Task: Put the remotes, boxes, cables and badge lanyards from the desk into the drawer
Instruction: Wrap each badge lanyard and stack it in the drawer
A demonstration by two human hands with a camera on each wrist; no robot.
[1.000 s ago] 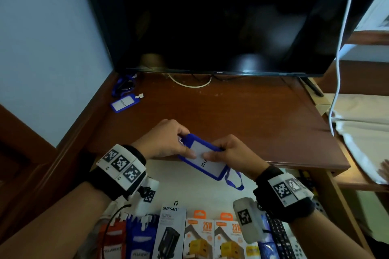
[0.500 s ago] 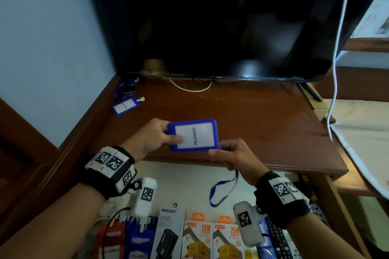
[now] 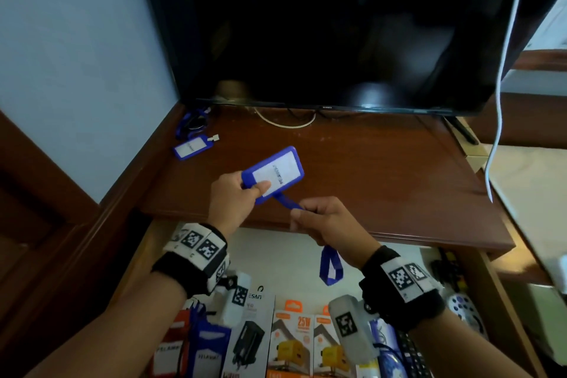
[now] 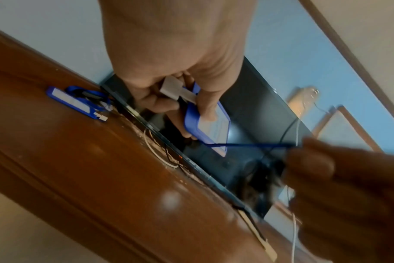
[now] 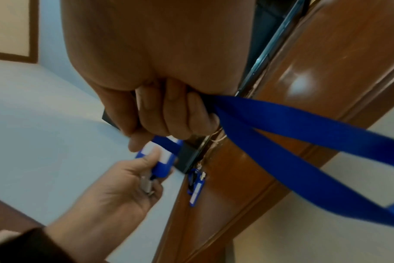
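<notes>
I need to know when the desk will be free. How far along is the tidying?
Mostly done: charger boxes and remotes already lie in the open drawer. In hand: the left hand holds a blue badge holder, and the right hand grips its lanyard strap. Left: a second badge lanyard at the desk's back left.

bare desk [image 3: 368,175] centre, television [image 3: 337,40] behind

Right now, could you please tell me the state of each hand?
Left hand: closed, gripping the blue plastic badge holder at one end.
Right hand: closed, fingers curled round the blue woven lanyard strap.
</notes>
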